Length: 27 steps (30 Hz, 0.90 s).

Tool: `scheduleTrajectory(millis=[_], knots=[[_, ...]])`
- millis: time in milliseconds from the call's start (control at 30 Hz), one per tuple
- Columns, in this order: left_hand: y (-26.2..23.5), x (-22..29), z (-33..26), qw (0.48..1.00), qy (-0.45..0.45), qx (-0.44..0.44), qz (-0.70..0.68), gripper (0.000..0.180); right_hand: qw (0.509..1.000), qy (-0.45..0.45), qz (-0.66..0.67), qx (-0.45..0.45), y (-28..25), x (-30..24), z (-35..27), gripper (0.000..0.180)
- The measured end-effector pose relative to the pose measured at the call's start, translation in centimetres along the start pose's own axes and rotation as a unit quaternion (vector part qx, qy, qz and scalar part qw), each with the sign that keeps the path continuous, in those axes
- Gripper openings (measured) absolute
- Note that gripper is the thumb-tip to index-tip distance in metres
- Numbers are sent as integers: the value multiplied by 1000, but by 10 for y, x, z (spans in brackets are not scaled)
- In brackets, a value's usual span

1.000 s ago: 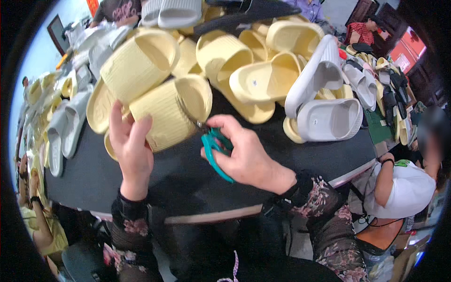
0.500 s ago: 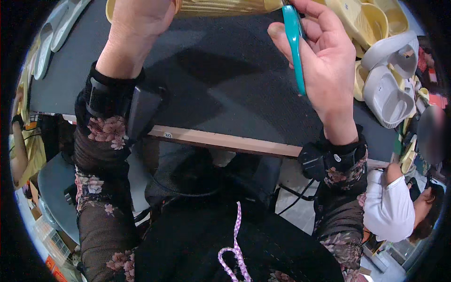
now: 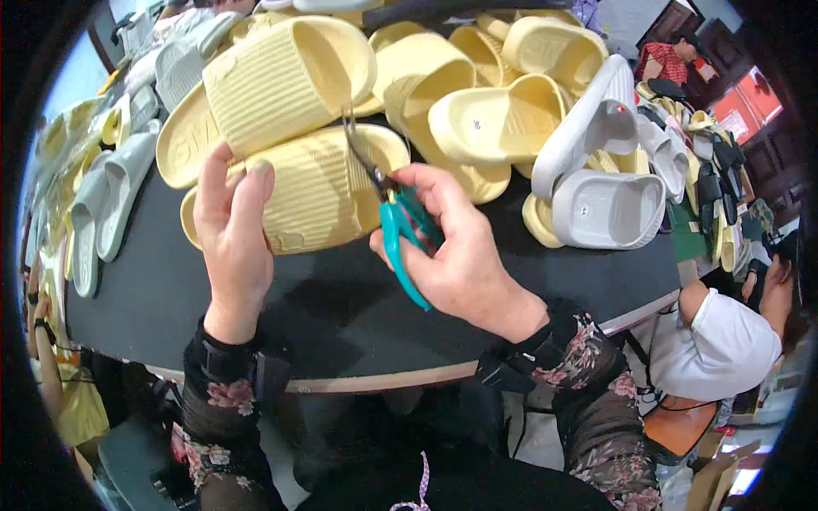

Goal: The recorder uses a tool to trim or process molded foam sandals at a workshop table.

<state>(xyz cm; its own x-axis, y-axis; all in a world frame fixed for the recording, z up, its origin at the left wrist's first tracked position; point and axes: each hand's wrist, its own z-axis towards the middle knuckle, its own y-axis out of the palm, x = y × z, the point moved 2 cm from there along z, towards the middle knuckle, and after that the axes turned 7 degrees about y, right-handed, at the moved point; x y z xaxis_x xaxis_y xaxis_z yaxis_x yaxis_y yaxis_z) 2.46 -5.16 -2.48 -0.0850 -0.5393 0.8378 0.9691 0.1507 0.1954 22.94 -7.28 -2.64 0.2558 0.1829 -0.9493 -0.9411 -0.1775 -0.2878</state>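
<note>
On dark table (image 3: 341, 315) | left hand (image 3: 232, 234) flat, open on yellow slipper (image 3: 324, 196) | right hand (image 3: 456, 255) grips teal scissors (image 3: 400, 234), blades partly hidden

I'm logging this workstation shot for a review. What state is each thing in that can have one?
Left hand: fingers spread, resting on the yellow slipper.
Right hand: closed around the teal-handled scissors.
Scissors: blades up, tips at the slipper's edge; open or shut, cannot tell.
Yellow slipper: on its side on the dark table.
White slippers: piled, untouched.
</note>
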Motion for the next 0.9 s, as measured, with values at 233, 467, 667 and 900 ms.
scheduleTrajectory(millis=[233, 467, 667, 900], knots=[[-3, 0, -5, 999, 25, -26, 21, 32, 999, -32, -27, 10, 0, 1, 0, 48], [0, 5, -8, 993, 60, -53, 86, 26, 1000, -21, -22, 3, -4, -7, -1, 49], [4, 3, -9, 991, 74, -50, 102, 23, 999, -39, -12, 22, -7, -11, -3, 49], [8, 9, -13, 983, 81, -77, 144, 20, 998, -53, 8, 42, -8, -13, -3, 49]])
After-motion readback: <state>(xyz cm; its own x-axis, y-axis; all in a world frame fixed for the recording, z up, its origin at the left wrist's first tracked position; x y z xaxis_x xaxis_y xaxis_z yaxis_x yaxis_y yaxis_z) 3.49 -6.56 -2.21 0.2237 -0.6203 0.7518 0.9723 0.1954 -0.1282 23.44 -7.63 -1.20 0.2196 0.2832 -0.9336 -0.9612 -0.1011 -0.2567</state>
